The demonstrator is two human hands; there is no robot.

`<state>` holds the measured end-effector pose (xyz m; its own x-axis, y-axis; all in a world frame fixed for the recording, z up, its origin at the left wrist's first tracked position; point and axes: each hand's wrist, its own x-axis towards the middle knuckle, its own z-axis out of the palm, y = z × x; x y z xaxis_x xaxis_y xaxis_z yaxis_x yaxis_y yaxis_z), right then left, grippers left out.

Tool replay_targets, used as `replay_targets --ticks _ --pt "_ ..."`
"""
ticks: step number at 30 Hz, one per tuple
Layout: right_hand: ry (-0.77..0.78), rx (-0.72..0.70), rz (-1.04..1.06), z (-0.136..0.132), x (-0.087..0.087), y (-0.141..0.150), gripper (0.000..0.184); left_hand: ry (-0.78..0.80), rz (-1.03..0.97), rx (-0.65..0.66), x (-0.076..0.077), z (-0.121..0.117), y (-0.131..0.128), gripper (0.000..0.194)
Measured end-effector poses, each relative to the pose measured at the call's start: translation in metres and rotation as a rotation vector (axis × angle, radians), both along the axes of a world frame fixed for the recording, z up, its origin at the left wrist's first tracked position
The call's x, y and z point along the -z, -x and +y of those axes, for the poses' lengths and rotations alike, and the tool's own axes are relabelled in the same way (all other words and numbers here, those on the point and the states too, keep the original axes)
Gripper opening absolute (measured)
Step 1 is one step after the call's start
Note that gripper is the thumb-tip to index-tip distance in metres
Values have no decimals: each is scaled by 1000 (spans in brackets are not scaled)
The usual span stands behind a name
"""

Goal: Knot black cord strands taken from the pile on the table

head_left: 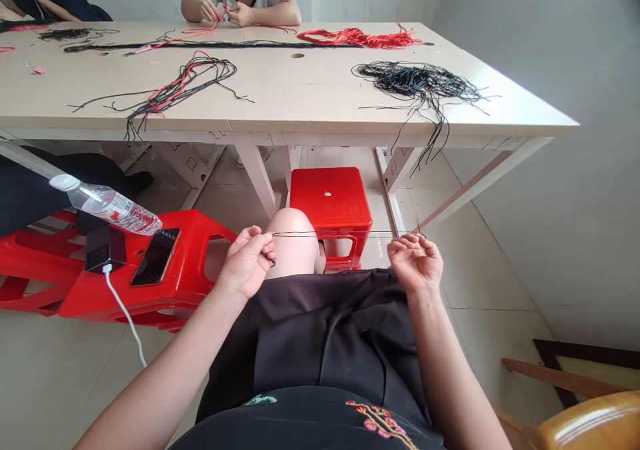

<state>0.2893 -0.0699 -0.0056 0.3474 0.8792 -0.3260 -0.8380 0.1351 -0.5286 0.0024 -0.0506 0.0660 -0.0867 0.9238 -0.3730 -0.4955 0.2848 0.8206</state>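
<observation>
A thin black cord (333, 233) stretches nearly level above my lap, between my two hands. My left hand (250, 253) pinches one end of it between thumb and finger, and a short dark bit of cord shows below the curled fingers. At the other end my right hand (416, 258) has its fingers curled in, palm side up, with the cord running to the fingertips. Part of the cord inside each hand is hidden. Past my hands, on the table (300, 97), lie a tangled black cord bundle (420, 82) and a looser black and red cord bundle (185, 85).
Across the table a person (243, 0) handles red cord. Red cords (360, 37) lie near them. A red stool (330, 197) stands under the table. At left, another red stool (200, 237) carries a phone (157, 257), a black charger (105, 249) and a water bottle (113, 207).
</observation>
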Motion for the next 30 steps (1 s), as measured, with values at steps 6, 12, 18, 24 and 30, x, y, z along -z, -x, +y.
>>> replay_targets --ticks 6,12,18,24,30 --pt "294 291 -400 -10 13 2 13 10 0 49 -4 -7 -12 33" --pt "-310 -208 -1142 -18 -40 89 11 12 33 144 -10 -17 -25 36" --pt "-610 -480 -1314 -10 -56 102 20 -35 70 276 -14 -27 -26 34" --pt "-589 -550 -1367 -15 -61 91 10 7 79 308 -13 -32 -25 36" --pt "-403 -754 -1115 -14 -63 88 19 -8 106 306 -17 -34 -25 35"
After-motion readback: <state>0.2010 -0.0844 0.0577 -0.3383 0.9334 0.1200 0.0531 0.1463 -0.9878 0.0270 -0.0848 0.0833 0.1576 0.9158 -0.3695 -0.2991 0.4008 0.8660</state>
